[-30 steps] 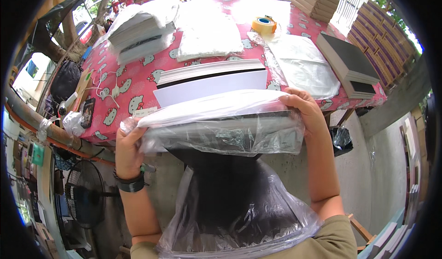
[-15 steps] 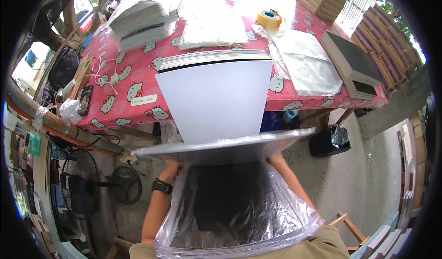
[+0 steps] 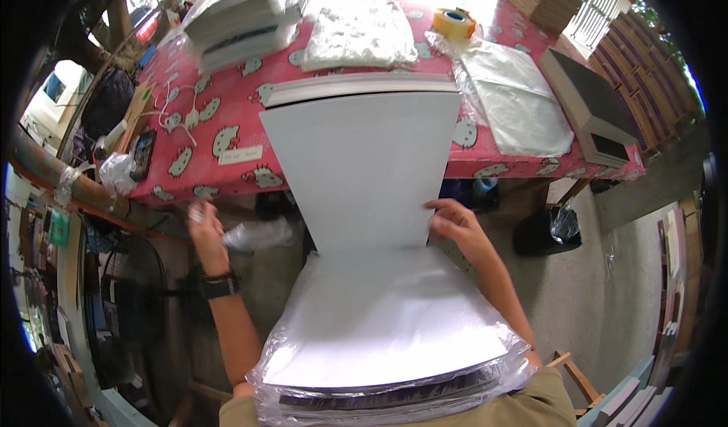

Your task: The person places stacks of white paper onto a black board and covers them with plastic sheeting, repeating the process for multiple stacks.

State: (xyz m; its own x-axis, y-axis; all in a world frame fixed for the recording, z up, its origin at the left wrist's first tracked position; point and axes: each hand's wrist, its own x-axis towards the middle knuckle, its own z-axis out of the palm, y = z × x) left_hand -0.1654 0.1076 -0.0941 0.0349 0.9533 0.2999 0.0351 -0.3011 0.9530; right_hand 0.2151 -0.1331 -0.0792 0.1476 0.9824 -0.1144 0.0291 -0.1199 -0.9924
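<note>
A stack of large flat sheets with a white front face [image 3: 364, 161] leans against the table's near side. On my lap lies a pile of flat panels in clear plastic wrap [image 3: 387, 321], its upper face white and its near edge showing dark layers. My left hand [image 3: 206, 230] is off to the left of the leaning stack, blurred, its fingers partly curled. Beside it is a smeared piece of clear plastic [image 3: 259, 234]; whether the hand holds it is unclear. At the stack's right edge is my right hand [image 3: 457, 226], fingers loosely bent and apart, gripping nothing visible.
The table [image 3: 243, 180] has a pink patterned cover. On it are a wrapped stack [image 3: 239, 29], folded clear plastic [image 3: 360, 36], a tape roll [image 3: 453, 23], flat plastic bags [image 3: 519, 101] and a thick dark-topped block [image 3: 588, 105]. A black bin [image 3: 544, 231] stands right.
The wrapped panel that stood tilted up between my hands now lies flat on my lap, white side up. My left hand has moved out left; my right hand has come up beside the leaning stack.
</note>
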